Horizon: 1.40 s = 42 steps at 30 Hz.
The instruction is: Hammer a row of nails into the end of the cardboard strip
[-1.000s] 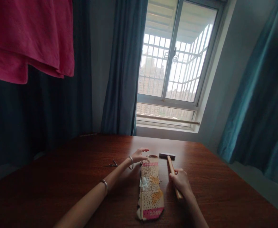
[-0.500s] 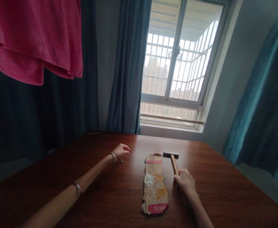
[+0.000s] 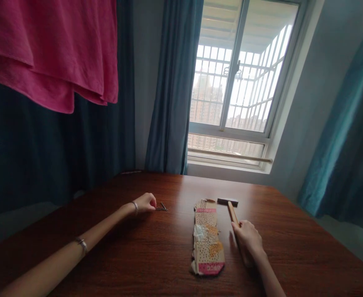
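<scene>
My left hand [image 3: 145, 202] is low over the left-middle of the table, its fingers curled and pinched together. Its fingertips meet the edge of a small group of nails [image 3: 162, 207]; whether one is between them is hidden. My right hand [image 3: 248, 237] is wrapped round the wooden handle of a hammer [image 3: 232, 212]. The hammer's dark head rests at the far end, pointing away from me. Between both hands lies a long, worn piece of cardboard [image 3: 206, 247], dotted with dark marks, with pink bands, orange patches and a pale torn spot.
The brown wooden table [image 3: 122, 255] reaches back to the wall and a barred window [image 3: 231, 82]. A pink cloth [image 3: 54, 57] hangs at the upper left. Blue curtains [image 3: 169, 103] hang behind the table and at the right.
My left hand has drawn back to the left and down, and its fingers have closed beside the nails. My right hand keeps hold of the hammer. The view has shifted slightly left.
</scene>
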Tool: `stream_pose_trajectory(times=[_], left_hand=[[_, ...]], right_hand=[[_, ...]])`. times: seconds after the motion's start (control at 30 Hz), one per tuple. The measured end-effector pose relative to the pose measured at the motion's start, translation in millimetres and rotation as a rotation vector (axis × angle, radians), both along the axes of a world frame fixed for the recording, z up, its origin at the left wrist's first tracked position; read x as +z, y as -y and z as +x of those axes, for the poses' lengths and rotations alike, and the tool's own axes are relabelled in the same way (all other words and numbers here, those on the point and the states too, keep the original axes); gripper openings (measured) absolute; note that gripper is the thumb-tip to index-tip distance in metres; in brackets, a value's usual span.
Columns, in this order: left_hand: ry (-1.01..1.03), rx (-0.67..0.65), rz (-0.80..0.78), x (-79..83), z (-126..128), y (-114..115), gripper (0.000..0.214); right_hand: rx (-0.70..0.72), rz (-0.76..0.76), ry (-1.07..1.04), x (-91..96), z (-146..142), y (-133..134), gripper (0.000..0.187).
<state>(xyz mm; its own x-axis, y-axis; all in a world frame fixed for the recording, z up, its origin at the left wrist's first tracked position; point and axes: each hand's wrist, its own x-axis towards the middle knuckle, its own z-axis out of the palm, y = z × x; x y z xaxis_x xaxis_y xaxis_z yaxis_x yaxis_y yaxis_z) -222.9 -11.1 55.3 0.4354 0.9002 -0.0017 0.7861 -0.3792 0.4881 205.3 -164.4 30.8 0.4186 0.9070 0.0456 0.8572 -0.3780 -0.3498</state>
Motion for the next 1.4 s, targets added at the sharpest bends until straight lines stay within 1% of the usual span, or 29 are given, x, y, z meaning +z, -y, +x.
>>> stream_pose_trajectory(times=[0.13, 0.37, 0.43, 0.47, 0.53, 0.6, 0.63, 0.7, 0.77, 0.8, 0.87, 0.97, 1.07, 1.23, 1.4], left_hand=[[-0.069, 0.009, 0.051, -4.1, -2, 1, 0.014], [-0.184, -0.083, 0.197, -7.0, -5, 4, 0.009], [-0.179, -0.111, 0.222, -7.3, -3, 5, 0.008], [-0.147, -0.121, 0.225, -7.5, 0, 5, 0.009], [-0.009, -0.117, 0.203, -7.9, 12, 7, 0.012], [0.199, -0.075, 0.131, -8.2, 32, 12, 0.020], [0.308, -0.049, 0.082, -8.2, 44, 15, 0.024], [0.451, -0.033, -0.015, -8.4, 71, 23, 0.030], [0.537, -0.041, -0.053, -9.4, 98, 32, 0.032], [0.570, -0.045, -0.063, -10.3, 111, 36, 0.032], [0.624, -0.070, -0.087, -12.8, 133, 44, 0.033], [0.640, -0.094, -0.090, -16.1, 157, 52, 0.033], [0.619, -0.127, -0.069, -16.3, 171, 59, 0.032], [0.633, -0.181, -0.008, -14.3, 181, 66, 0.028], [0.611, -0.221, 0.036, -13.7, 186, 60, 0.025]], right_hand=[[0.006, 0.011, -0.022, 0.5, 0, 1, 0.043], [-0.017, 0.012, -0.044, 1.5, 1, 2, 0.041], [-0.045, 0.068, -0.057, 2.7, 3, 1, 0.041], [-0.047, 0.129, -0.077, 3.8, 4, 0, 0.041], [-0.008, 0.303, -0.170, 7.2, 1, -2, 0.038], [0.090, 0.459, -0.347, 11.2, -9, -4, 0.035], [0.150, 0.505, -0.457, 13.0, -16, -5, 0.035], [0.279, 0.512, -0.658, 16.1, -36, -6, 0.036], [0.392, 0.514, -0.777, 18.6, -58, -6, 0.037], [0.424, 0.509, -0.818, 19.8, -68, -6, 0.037], [0.444, 0.489, -0.868, 22.5, -84, -7, 0.039], [0.482, 0.493, -0.871, 26.6, -98, -9, 0.040], [0.485, 0.503, -0.844, 27.1, -101, -12, 0.042], [0.468, 0.532, -0.829, 17.7, -99, -20, 0.040], [0.469, 0.497, -0.840, 11.7, -92, -34, 0.037]])
